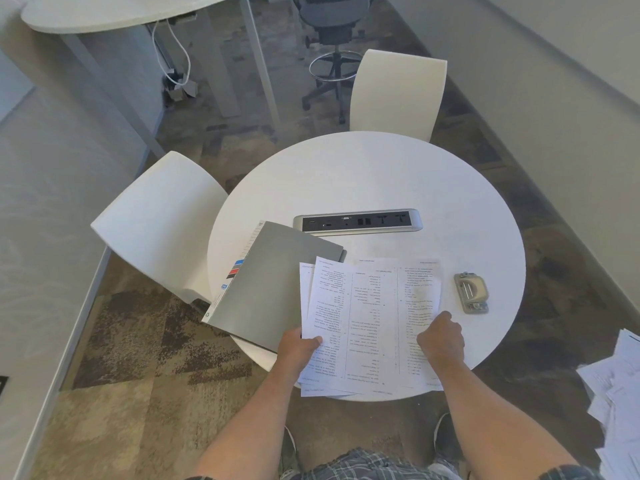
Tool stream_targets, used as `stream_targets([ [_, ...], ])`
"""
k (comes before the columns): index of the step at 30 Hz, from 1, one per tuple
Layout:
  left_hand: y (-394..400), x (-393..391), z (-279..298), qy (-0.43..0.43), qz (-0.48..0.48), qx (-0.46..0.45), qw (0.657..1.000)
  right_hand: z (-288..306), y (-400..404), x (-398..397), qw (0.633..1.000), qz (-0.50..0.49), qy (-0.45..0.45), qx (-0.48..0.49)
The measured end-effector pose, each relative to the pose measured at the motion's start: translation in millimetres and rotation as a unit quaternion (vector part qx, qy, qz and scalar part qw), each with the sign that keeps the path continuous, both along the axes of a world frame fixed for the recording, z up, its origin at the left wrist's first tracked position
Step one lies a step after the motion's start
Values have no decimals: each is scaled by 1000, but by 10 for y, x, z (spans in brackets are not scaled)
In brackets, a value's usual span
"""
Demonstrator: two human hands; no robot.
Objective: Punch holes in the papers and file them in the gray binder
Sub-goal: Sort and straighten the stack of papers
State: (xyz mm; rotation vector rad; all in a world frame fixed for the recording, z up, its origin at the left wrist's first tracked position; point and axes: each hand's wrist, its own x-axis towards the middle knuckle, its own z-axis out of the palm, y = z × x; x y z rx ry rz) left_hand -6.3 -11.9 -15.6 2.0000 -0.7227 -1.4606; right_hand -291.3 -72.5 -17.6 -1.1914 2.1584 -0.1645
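A loose stack of printed papers (370, 320) lies on the near part of the round white table (381, 178), its sheets fanned slightly. My left hand (299, 348) grips the stack's left edge, thumb on top. My right hand (441, 337) pinches the right side of the stack with curled fingers. The gray binder (270, 285) lies closed at the table's left, hanging over the edge, partly under the papers. A small metal hole punch (471, 292) rests on the table to the right of the papers, apart from both hands.
A silver power and socket strip (358, 221) is set into the table's middle. White chairs stand at the left (156, 226) and far side (398, 95). More loose papers (616, 389) are piled at the right edge. An office chair and a desk stand beyond.
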Motion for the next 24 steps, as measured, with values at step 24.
stream_targets([
  [24, -24, -29, 27, -28, -20, 5, 999, 239, -56, -183, 943, -213, -111, -231],
])
